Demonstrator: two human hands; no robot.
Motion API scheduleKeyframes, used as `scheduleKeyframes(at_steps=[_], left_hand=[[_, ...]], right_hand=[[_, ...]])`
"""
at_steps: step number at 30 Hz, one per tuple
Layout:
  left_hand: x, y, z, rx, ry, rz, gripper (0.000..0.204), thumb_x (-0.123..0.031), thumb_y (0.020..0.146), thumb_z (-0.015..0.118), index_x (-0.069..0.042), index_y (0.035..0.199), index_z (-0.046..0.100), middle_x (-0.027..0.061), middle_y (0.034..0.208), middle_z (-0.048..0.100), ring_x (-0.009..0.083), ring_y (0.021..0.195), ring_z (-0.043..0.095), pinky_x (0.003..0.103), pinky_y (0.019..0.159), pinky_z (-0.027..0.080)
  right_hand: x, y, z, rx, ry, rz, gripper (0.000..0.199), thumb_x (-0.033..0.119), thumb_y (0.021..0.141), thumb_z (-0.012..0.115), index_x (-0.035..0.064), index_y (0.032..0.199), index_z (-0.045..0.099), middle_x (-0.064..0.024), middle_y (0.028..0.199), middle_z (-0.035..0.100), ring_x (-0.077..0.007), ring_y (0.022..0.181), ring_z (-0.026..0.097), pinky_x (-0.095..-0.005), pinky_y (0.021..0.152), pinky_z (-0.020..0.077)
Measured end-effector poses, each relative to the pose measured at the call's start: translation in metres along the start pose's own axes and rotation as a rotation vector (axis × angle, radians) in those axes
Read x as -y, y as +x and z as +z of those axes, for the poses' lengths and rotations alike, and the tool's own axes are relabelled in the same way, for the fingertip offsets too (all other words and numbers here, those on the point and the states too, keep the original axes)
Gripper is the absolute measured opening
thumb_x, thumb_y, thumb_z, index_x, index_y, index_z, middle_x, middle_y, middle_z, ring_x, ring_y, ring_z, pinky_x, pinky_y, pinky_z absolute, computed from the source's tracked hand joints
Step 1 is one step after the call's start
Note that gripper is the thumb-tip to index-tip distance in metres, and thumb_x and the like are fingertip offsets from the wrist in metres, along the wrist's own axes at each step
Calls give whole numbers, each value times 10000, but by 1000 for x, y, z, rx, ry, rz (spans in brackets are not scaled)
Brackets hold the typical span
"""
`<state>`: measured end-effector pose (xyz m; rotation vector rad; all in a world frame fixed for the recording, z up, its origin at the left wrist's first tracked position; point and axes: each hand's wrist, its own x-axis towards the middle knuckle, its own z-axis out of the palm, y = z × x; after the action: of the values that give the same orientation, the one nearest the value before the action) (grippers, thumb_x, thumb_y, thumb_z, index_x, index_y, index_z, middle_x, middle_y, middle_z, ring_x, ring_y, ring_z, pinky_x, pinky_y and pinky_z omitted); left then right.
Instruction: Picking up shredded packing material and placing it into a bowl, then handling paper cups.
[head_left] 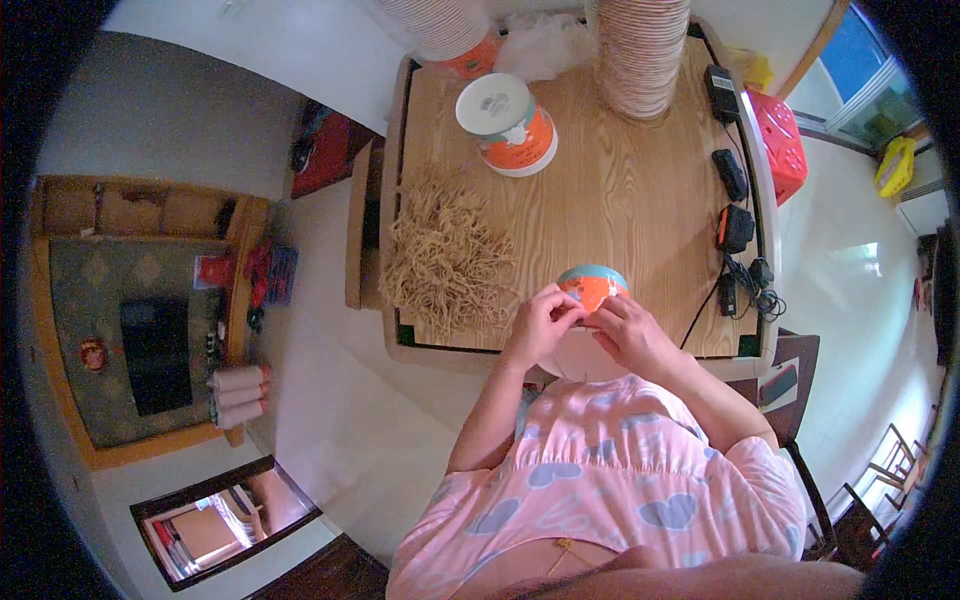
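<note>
At the near edge of the table point(570, 230), against my body, is a paper tub point(594, 289) with an orange side and a teal band. Its white part shows below my wrists. My left hand point(543, 322) is closed in a pinch over the tub's side. Right beside it, my right hand point(628, 331) has its fingers bent and pressed together, with the fingertips nearly meeting the left ones. What lies between them is too small to make out. To the left lies a loose heap of tan strings point(447, 256). Beyond it a similar orange tub point(524, 142) stands upside down.
A tall stack of nested white tubs point(642, 60) rises at the back right, another stack point(437, 25) at the back left. Between them sits a clear plastic bag point(545, 46). Adapters point(719, 92) and black cables point(745, 285) line the right edge, near a red stool point(777, 146).
</note>
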<state>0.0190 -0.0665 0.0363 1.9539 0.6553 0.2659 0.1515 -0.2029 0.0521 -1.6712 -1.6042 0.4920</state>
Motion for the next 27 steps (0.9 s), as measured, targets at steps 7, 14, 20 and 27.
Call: scheduleKeyframes(at_steps=[7,14,20,27], left_hand=[[-1,6,-8,-61,-13,-18,103,-113,759,676,-24,796,639,72,751,573,170,629,580,276,569,457],[31,5,-54,-90,-99,-141,153,-60,744,694,-67,875,616,-65,691,531,36,604,451,197,544,379],[35,17,-33,-207,-216,-21,114,-73,786,653,-32,851,569,6,690,583,71,617,540,231,577,459],[25,32,-14,-122,-322,10,146,-44,784,646,-29,897,556,25,840,586,92,775,547,241,693,465]], right_hand=[[2,9,-11,-122,58,17,147,29,708,624,23,848,578,-117,801,556,-303,783,557,-378,691,476],[-27,1,-23,-98,78,426,117,73,783,572,30,891,556,-168,806,573,-355,753,576,-406,659,483],[-27,-3,-15,129,-100,440,269,117,754,611,49,991,502,-181,918,582,-347,862,572,-429,730,475],[-37,74,11,24,108,-19,342,169,770,643,53,1078,549,-115,880,592,-257,802,576,-354,711,467]])
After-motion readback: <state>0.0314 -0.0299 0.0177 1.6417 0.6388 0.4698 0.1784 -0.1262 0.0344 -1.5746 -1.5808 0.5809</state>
